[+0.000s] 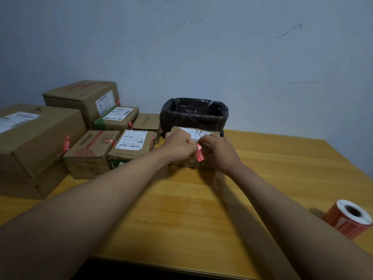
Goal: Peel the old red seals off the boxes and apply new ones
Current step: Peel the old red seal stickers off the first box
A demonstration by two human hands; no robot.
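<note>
While both hands work the small box (194, 147) mid-bench (181, 209), I note from the head view: left hand (178, 143) curled against the box top, its grip contents unclear; right hand (219, 152) fingers curled at the red seal (199, 152), apparently pinching it. Risk: seal tears, leaving residue, if pulled quickly. Seal is crinkled and hangs down the front face.
</note>
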